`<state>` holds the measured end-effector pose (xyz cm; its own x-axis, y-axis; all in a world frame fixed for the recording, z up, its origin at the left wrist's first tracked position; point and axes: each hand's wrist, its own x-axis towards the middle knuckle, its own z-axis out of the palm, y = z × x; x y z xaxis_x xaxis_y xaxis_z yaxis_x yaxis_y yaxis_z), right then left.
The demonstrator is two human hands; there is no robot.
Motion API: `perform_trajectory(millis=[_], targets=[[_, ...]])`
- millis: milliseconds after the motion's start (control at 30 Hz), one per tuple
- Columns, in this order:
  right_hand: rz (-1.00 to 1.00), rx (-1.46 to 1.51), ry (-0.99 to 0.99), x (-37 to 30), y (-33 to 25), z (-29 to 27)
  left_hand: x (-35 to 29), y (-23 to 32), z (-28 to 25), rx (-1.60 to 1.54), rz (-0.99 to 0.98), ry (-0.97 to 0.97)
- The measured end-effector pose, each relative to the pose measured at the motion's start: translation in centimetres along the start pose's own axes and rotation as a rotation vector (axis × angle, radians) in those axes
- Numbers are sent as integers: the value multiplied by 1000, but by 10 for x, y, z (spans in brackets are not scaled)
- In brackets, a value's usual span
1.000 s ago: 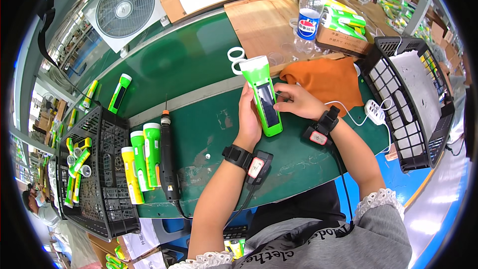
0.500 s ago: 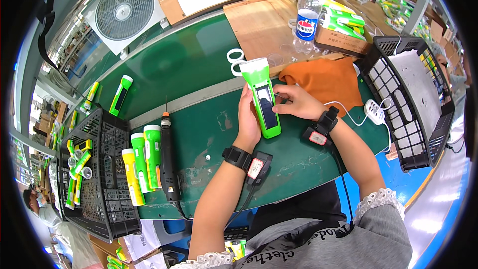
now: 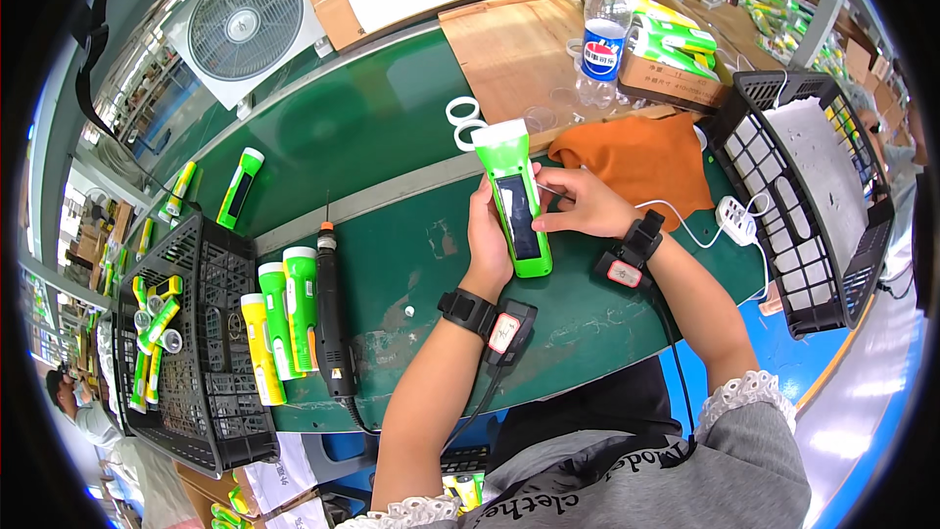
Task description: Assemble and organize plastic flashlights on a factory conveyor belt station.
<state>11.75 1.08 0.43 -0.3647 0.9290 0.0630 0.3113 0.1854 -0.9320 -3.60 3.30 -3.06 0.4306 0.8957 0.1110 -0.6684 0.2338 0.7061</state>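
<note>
A green flashlight with a white head and a dark panel along its body stands nearly upright above the green table. My left hand is wrapped round its left side. On the other side, my right hand is closed in a pinch, its thumb at the flashlight's edge. Something thin and dark shows between those fingers; its kind cannot be made out. Two white rings lie just beyond the flashlight's head. An orange cloth lies behind my right hand, and a white cable runs from near that wrist to a white power strip.
Left of my arms lie a black electric screwdriver and several flashlights, beside a black crate. Another black crate stands at right. Behind are a bottle, a carton of flashlights, a wooden board and a fan.
The flashlight has tipped slightly and sunk a little in my left hand. My right thumb has come down against its edge, with the fingers still pinched.
</note>
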Motion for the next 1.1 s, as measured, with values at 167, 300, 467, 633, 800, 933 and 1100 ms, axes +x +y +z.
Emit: perform_trajectory(millis=[167,300,467,633,800,933,1100], targets=[[0,-2,6,1,3,1,-1,-1,2,13,-7,12],[-61,76,10,2,6,2,1,-3,-8,192,9,155],[-43,139,-47,-1,-5,4,7,3,-21,-394,-103,56],[-97,62,-149,-4,-5,4,7,4,-24,-573,-152,70],[-166,-66,-117,-7,-14,7,8,-1,-30,-559,-134,77],[-436,-499,-22,-9,-26,12,9,-8,-34,-472,-123,118],[-413,-529,455,-10,-19,14,5,3,-10,-378,-96,48]])
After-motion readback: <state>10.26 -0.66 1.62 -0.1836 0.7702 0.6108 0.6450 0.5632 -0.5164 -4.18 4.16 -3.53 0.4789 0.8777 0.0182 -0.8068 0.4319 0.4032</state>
